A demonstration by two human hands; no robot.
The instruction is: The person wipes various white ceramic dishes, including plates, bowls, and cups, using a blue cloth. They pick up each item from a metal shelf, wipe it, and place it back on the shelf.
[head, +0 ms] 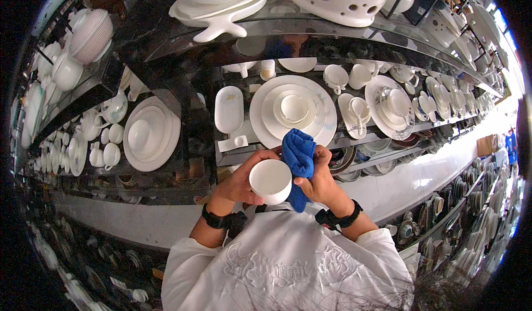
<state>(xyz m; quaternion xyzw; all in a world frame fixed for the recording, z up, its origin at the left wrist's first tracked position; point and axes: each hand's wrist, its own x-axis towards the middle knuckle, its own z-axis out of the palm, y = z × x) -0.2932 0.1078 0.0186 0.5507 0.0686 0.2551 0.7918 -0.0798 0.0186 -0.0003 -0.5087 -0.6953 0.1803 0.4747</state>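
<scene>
A plain white bowl point(271, 182), perhaps a cup, sits in my left hand point(237, 185), its opening turned up toward me. My right hand point(321, 182) grips a bunched blue cloth point(298, 153) close against the bowl's right side. The cloth's lower end hangs below my fingers. Just beyond both hands, a stack of white plates point(259, 107) with a small bowl point(294, 108) on top stands on the shelf. An oblong white dish point(229, 109) lies to its left.
A spoon point(358, 113) rests in a small bowl right of the stack. Farther right is another plate set point(374, 103). Overhead, a shelf edge point(332, 30) juts out below stacked white dishes point(220, 16) and a pierced white pot point(341, 1). More tableware fills shelves at left, including a plate stack point(166, 145).
</scene>
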